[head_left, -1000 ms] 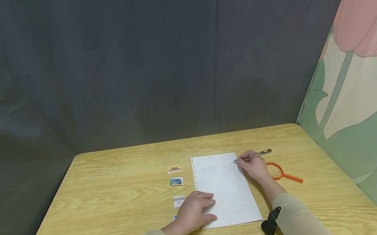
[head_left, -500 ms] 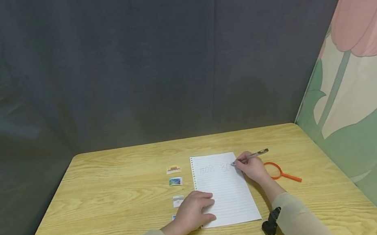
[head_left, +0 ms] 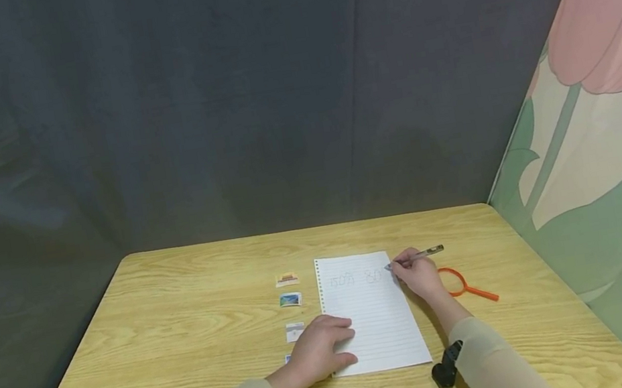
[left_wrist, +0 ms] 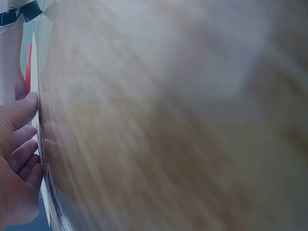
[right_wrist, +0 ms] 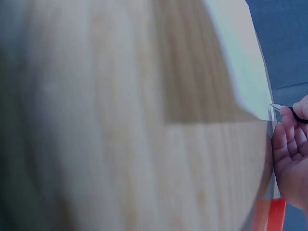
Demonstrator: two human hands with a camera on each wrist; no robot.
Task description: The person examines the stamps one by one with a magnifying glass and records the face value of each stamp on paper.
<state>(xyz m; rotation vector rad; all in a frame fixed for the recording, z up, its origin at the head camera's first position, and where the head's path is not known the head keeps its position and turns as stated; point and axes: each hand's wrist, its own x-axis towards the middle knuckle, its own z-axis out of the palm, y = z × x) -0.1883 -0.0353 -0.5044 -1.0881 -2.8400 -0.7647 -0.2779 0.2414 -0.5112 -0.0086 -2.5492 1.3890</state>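
Observation:
A sheet of lined paper [head_left: 375, 326] with punched holes down its left side lies on the wooden table. Faint pen writing, which looks like "150" with a further character and then "80", runs across its upper part. My right hand [head_left: 420, 277] pinches a pen [head_left: 427, 253], its tip at the sheet's upper right edge. In the right wrist view the pen's tip [right_wrist: 275, 106] meets the paper's corner area. My left hand [head_left: 320, 347] rests flat on the sheet's lower left, fingers spread and relaxed; the left wrist view shows its thumb and fingers [left_wrist: 21, 144] against the surface.
An orange magnifying glass [head_left: 481, 294] lies to the right of my right hand. Left of the paper is a column of small stamps: a yellow-red one [head_left: 287, 280], a blue-green one [head_left: 290, 299], a grey-white one [head_left: 295, 331], and one partly hidden behind my left hand.
The pen tip moves slightly left over the second number, then back right to the sheet's edge. The zero after the eight now shows beside it. My left hand stays put.

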